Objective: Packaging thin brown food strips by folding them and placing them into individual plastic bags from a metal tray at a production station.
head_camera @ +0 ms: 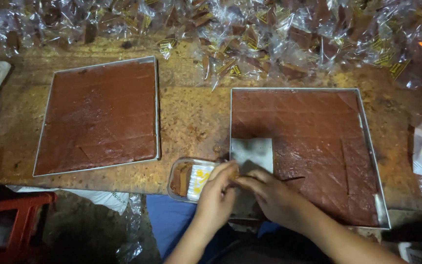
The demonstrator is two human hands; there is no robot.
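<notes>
Pinching brown slab piece (234,174), fingertips together

Both hands, left hand (217,195) and right hand (269,193), pinch a brown piece (234,174) together.

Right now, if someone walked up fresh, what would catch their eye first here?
Probably the two metal trays of dark red-brown slab on the worn wooden table: the left tray looks full, while the right tray has a bare patch at its near-left corner. Next, the left hand and right hand meeting over a small piece beside a clear plastic container. Along the far edge lies a heap of clear-wrapped pieces.
</notes>
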